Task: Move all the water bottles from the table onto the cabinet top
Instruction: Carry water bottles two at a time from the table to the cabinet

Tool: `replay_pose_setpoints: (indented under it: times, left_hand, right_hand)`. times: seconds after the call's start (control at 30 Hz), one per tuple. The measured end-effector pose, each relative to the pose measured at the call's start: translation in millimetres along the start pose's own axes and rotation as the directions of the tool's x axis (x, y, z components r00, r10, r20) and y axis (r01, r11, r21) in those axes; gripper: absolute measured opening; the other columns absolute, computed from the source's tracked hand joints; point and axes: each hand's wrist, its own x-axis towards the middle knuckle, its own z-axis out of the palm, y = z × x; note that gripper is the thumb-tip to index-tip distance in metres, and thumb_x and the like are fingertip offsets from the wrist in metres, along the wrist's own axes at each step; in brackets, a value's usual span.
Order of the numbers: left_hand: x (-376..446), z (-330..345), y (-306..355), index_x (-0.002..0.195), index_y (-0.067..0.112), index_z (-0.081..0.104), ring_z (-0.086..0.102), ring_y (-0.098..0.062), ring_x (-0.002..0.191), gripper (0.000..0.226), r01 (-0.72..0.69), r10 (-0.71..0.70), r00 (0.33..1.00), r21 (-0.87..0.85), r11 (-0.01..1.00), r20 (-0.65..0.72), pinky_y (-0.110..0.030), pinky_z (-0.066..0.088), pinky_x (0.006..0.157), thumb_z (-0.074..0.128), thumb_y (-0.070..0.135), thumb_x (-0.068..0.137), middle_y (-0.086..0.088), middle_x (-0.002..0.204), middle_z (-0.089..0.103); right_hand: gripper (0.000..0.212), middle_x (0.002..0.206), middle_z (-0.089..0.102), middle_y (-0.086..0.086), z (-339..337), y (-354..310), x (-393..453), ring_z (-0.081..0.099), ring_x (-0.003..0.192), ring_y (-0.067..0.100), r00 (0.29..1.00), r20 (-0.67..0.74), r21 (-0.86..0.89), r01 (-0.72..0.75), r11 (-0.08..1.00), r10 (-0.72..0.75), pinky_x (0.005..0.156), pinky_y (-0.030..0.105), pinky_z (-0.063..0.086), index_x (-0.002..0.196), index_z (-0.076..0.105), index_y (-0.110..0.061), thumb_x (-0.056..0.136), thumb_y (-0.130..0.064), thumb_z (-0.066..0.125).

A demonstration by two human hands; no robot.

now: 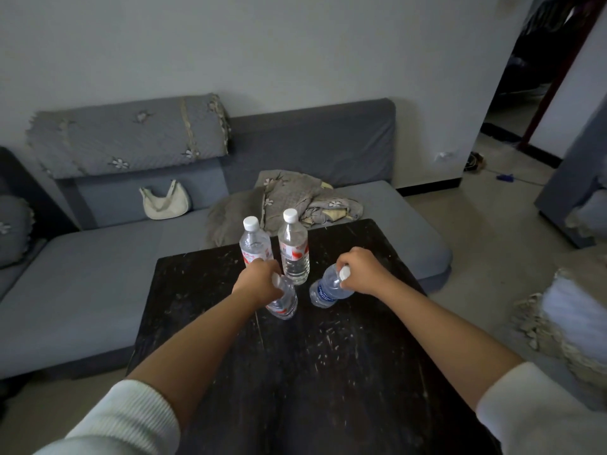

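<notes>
On the dark table (pixel 328 372), a red-label bottle (pixel 283 302) is gripped at the neck by the left hand (pixel 259 284) & a blue-label bottle (pixel 325 292) by the right hand (pixel 363 272) (fingers closed on both), so both should be lifted straight up w/o knocking the two rear bottles (pixel 293 254).

Two upright bottles, one (pixel 255 243) beside the other (pixel 293 247), stand close at 12 o'clock of the hands, blocking reach beyond. The table (pixel 328 372) lies bare from 3 through 6 to 9 o'clock. Sofa (pixel 98 274) borders at 10.
</notes>
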Motion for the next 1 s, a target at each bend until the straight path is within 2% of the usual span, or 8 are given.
replay_pose_setpoints:
  times: [0.1,0.23,0.33,0.4,0.47,0.57,0.77,1.0]
  left_hand:
    - [-9,0,-6,0.115,0.008,0.059,0.056,-0.027,0.111,0.040,0.014,-0.015,1.000,-0.053,0.998,-0.027,-0.030,0.045,0.087,0.070,0.019,0.078,-0.013,0.121,0.057]
    - [-30,-1,-16,0.114,0.006,0.060,0.059,-0.025,0.109,0.040,-0.054,0.056,0.998,-0.092,0.994,0.016,-0.028,0.046,0.086,0.071,0.022,0.078,-0.012,0.117,0.063]
    - [-46,-4,-13,0.107,0.003,0.064,0.061,-0.026,0.104,0.039,-0.181,0.182,0.982,-0.026,0.983,0.052,-0.028,0.045,0.079,0.070,0.029,0.078,-0.013,0.111,0.066]
    - [-61,-7,-9,0.105,0.003,0.064,0.062,-0.025,0.102,0.040,-0.279,0.279,0.957,-0.011,0.960,0.081,-0.026,0.041,0.075,0.071,0.031,0.078,-0.013,0.109,0.067]
    - [-79,-8,-2,0.104,0.002,0.065,0.062,-0.025,0.101,0.040,-0.389,0.388,0.917,-0.009,0.921,0.093,-0.026,0.041,0.075,0.071,0.032,0.078,-0.013,0.108,0.067]
    - [-114,-4,17,0.101,0.004,0.067,0.062,-0.026,0.100,0.037,-0.566,0.564,0.818,-0.012,0.824,0.113,-0.029,0.046,0.078,0.071,0.032,0.077,-0.013,0.106,0.068]
    - [-199,20,76,0.097,0.003,0.068,0.064,-0.026,0.095,0.031,-0.800,0.792,0.576,-0.061,0.597,0.201,-0.033,0.052,0.080,0.070,0.027,0.077,-0.014,0.101,0.069]
    - [-363,60,139,0.101,-0.001,0.068,0.062,-0.032,0.103,0.033,-0.946,0.930,0.189,-0.194,0.259,0.315,-0.032,0.048,0.080,0.072,0.019,0.075,-0.019,0.108,0.068]
  right_hand:
    - [0.031,0.121,0.058,0.011,-7,-9,-10,0.058,0.110,0.025,0.993,0.098,-0.038,-0.057,0.998,0.060,0.085,0.027,0.049,0.112,0.064,-0.008,0.081,-0.010,0.065]
    - [0.017,0.099,0.065,0.013,-7,-22,-47,0.061,0.088,0.021,0.949,0.244,-0.070,-0.189,0.980,0.200,0.060,0.021,0.044,0.094,0.065,-0.006,0.077,-0.007,0.067]
    - [0.016,0.065,0.055,0.005,-2,-31,-84,0.056,0.071,0.017,0.931,0.230,-0.104,-0.265,0.959,0.283,0.047,0.019,0.036,0.088,0.069,-0.004,0.073,-0.009,0.067]
    - [0.003,0.058,0.049,0.001,2,-41,-118,0.052,0.057,0.014,0.903,0.212,-0.095,-0.362,0.927,0.374,0.046,0.019,0.037,0.071,0.065,-0.009,0.073,-0.010,0.066]
    - [0.018,0.058,0.050,0.001,6,-47,-154,0.048,0.052,0.010,0.877,0.171,-0.049,-0.448,0.893,0.449,0.046,0.018,0.037,0.061,0.055,-0.013,0.075,-0.010,0.065]
    - [0.027,0.061,0.050,-0.001,10,-61,-218,0.049,0.054,0.010,0.825,0.112,0.061,-0.561,0.825,0.553,0.047,0.017,0.036,0.059,0.047,-0.017,0.078,-0.009,0.065]
    - [0.013,0.062,0.048,0.000,25,-91,-355,0.046,0.053,0.010,0.662,-0.020,0.241,-0.724,0.646,0.749,0.048,0.020,0.035,0.079,0.053,-0.013,0.077,-0.006,0.064]
    - [0.032,0.113,0.061,0.013,64,-154,-546,0.055,0.098,0.024,0.299,-0.146,0.392,-0.858,0.333,0.943,0.053,0.009,0.027,0.109,0.064,-0.004,0.078,-0.011,0.068]
